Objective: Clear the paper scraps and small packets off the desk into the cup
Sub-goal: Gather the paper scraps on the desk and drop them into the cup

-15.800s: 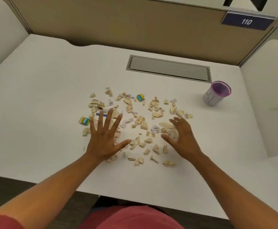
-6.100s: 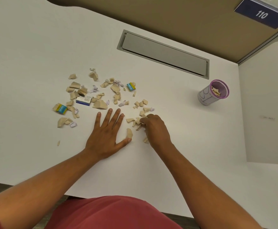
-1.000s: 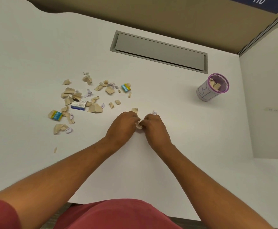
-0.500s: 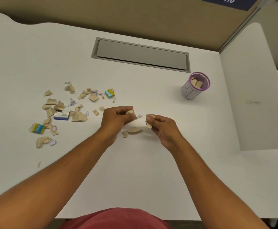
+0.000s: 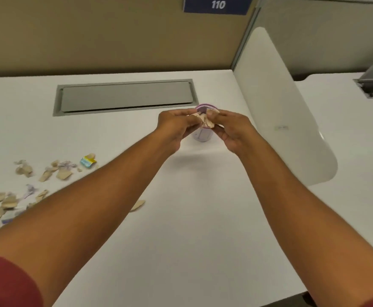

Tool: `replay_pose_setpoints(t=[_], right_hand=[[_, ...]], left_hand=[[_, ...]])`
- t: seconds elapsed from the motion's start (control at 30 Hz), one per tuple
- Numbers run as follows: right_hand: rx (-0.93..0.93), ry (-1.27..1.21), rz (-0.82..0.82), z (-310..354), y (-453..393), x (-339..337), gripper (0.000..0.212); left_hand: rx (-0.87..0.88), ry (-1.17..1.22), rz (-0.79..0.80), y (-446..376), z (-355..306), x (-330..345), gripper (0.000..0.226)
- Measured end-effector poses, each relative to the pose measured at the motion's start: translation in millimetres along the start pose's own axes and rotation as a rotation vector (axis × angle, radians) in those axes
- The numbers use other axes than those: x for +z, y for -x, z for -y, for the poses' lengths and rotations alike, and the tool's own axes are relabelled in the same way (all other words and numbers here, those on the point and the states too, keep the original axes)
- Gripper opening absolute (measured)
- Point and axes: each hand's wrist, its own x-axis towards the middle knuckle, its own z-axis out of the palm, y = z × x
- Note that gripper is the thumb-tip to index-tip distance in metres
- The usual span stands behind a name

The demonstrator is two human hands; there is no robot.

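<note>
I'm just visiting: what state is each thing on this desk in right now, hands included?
left hand: raised over the cup, pinching a bunch of scraps
right hand: raised over the cup, pinching the same bunch
held scraps: crumpled together, above the cup's mouth
cup: upright, open, mostly hidden by the hands
loose scraps: scattered on the desk at left
blue and yellow packet: lying among them
desk hatch: closed

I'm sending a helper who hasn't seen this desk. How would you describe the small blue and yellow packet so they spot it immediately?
Start at the grey recessed panel in the white desk, then drop toward the scatter of tan paper scraps at the left. The packet lies at that scatter's right edge, the only bright blue-and-yellow piece among them.
</note>
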Motion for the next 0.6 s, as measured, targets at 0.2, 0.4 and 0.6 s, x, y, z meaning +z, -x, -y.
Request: replay_pose_setpoints(t=[0.2, 0.4, 0.6], right_hand=[[-0.059, 0.633, -0.246, 21, -46, 0, 0.024], [-0.166, 0.963, -0.164, 34, -52, 6, 0.024], [-0.251, 1.15, -0.179, 37, -52, 9, 0.014]], left_hand=[[-0.138, -0.215, -0.032, -32, -20, 39, 0.034], [-0.263, -0.013, 0.078, -25, -43, 48, 0.052], [-0.237, -0.035, 0.101, -18, -52, 45, 0.06]])
